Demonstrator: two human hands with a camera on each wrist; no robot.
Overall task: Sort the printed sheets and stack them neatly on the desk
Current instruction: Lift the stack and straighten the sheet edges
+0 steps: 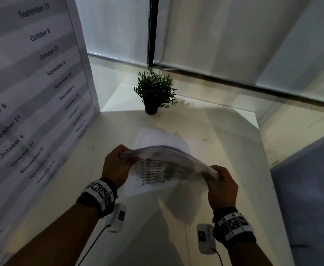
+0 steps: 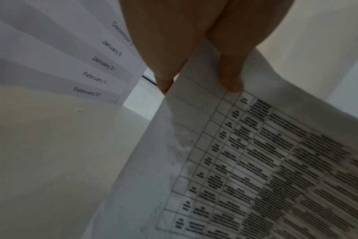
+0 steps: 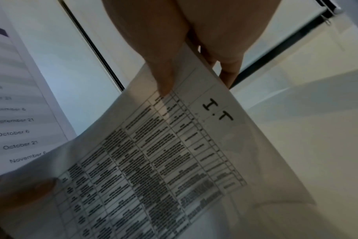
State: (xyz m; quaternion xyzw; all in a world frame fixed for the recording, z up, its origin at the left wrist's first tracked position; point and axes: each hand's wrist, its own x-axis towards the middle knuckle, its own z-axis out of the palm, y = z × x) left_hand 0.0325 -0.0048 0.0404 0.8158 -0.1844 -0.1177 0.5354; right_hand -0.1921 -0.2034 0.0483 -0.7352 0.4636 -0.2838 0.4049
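Head view: left hand and right hand are gripping opposite ends of the sheets, bowing them above the desk; more paper is lying beneath. Right wrist view: "I.T" is heading the printed table, thumb pressing on top, fingers curling underneath. Left wrist view: thumb and fingers are pinching the margin. Wall chart is listing dates, "September 21" through February.
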